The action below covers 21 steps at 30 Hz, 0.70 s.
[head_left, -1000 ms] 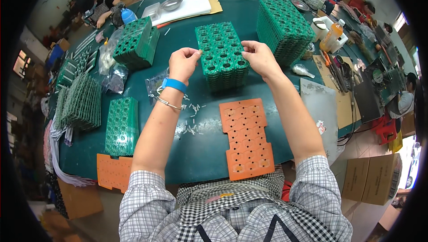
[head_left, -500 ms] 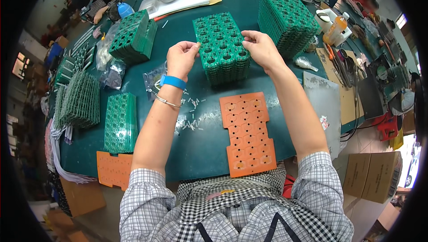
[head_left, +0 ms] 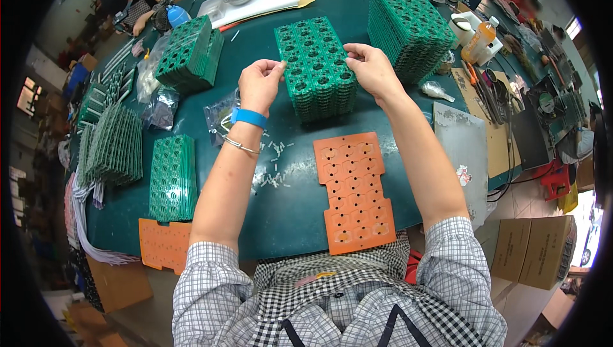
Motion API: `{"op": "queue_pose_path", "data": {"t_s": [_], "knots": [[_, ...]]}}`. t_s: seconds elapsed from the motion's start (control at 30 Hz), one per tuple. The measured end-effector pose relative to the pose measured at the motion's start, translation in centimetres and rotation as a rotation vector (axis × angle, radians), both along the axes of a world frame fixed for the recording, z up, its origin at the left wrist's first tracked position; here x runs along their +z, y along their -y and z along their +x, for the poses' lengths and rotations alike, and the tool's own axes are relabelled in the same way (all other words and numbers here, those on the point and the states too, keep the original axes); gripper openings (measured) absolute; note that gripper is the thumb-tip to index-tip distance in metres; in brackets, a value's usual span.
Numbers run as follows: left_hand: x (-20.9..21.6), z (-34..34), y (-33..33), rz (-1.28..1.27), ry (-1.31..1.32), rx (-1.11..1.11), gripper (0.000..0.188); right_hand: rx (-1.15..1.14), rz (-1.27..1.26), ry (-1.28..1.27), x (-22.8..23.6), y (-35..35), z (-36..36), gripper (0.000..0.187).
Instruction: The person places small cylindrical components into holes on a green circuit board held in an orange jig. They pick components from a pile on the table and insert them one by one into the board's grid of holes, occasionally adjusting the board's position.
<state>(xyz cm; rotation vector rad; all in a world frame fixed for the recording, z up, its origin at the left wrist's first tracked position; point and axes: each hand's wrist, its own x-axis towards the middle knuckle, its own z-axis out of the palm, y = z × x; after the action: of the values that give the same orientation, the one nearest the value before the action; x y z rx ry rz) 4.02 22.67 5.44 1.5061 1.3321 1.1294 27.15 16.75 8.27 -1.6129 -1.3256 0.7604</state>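
Two hands on one pile: the left hand [head_left: 258, 84] pinches the left edge of the top green board on the middle stack of green boards [head_left: 316, 66], and the right hand [head_left: 370, 69] pinches the right edge, fingers curled over it. That stack sits in the middle of the dark green counter [head_left: 287, 213], straight out in front of the person. An orange plate [head_left: 353, 190] full of holes lies flat just in front of it, between the forearms. Small white bits [head_left: 271, 171] are scattered by the left wrist. More green stacks around: a tall stack [head_left: 408, 21] at back right, a smaller stack [head_left: 188, 53] at back left, and a flat pile [head_left: 172, 177] on the left
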Motion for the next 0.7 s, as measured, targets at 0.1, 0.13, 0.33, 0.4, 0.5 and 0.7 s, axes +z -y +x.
{"op": "queue_pose_path", "data": {"t_s": [0.1,0.13,0.33,0.4,0.5,0.7], "knots": [[-0.1,-0.5,0.0,-0.015,0.04,-0.007,0.021,0.009,-0.008,-0.077,0.2,0.2,0.0,0.042],[0.0,-1.0,0.0,-0.017,0.061,-0.004,0.022,-0.008,0.034,-0.026,-0.1,0.3,0.2,0.042],[0.9,-15.2,2.0,0.117,-0.451,0.017,0.033,0.131,0.283,0.088,0.2,8.0,2.8,0.035],[1.8,-22.9,4.3,0.173,-0.809,0.181,0.046,0.241,0.188,0.068,1.4,12.4,2.8,0.032],[-1.3,-33.1,7.4,0.102,-1.208,0.357,0.082,0.399,0.042,0.112,1.5,16.3,3.2,0.031],[-3.2,-37.2,7.7,-0.265,-0.977,0.431,0.092,0.487,0.0,0.149,0.7,17.1,0.9,0.028]]}}
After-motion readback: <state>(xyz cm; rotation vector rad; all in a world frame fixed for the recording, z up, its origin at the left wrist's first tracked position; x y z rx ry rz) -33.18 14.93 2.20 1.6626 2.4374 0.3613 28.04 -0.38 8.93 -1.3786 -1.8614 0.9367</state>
